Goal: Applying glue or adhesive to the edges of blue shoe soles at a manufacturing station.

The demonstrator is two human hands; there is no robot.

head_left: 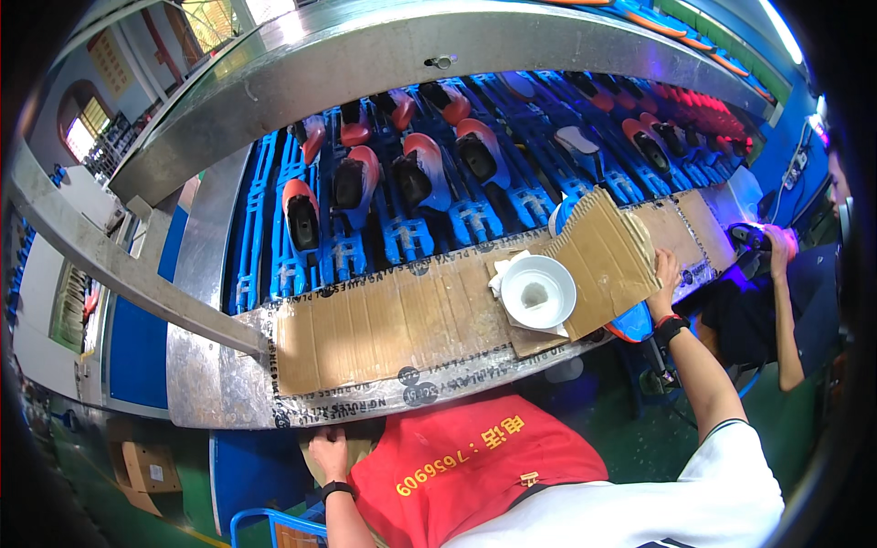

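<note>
While the left hand (329, 454) is beside the table (219, 388) at seven o'clock, a white bowl (539, 315) sits just past three; at three, the right hand (666, 281) touches bent cardboard (610, 260). I cannot tell how either grip closes. Shoes (353, 178) lie beyond, around twelve.

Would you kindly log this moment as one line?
Left hand: by worktable's front edge | Right hand: at cardboard flap's right edge | White bowl: left of flap | Shoes: on blue racks
</note>
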